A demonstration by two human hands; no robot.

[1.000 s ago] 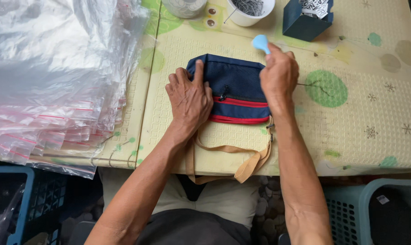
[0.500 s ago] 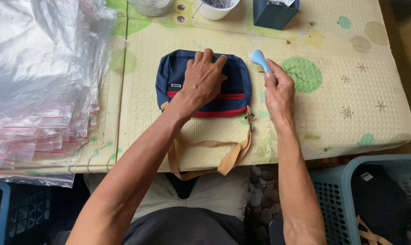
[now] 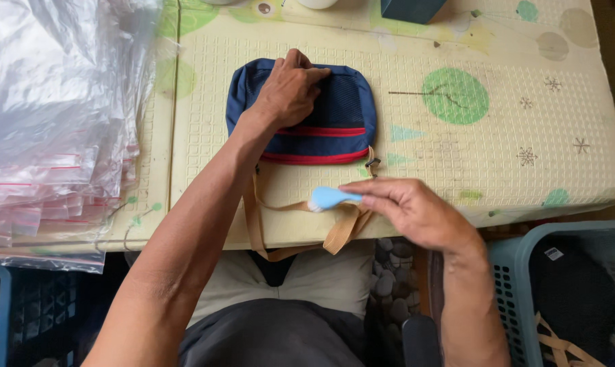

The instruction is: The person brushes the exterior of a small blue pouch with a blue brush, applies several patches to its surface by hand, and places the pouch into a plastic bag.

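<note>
left hand (image 3: 290,88) flat, open on navy pouch (image 3: 335,119); right hand (image 3: 409,207) pinches light blue brush (image 3: 328,198) near table edge. loose pinch could drop brush off edge.

bare mat (image 3: 498,156) right of pouch (image 3: 335,129), plastic bags (image 3: 56,115) crowding left

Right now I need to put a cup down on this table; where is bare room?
Bare mat lies right of the navy pouch, around the green circle print. Crowded: plastic bags cover the left; left hand presses the pouch; right hand holds a blue brush.
</note>
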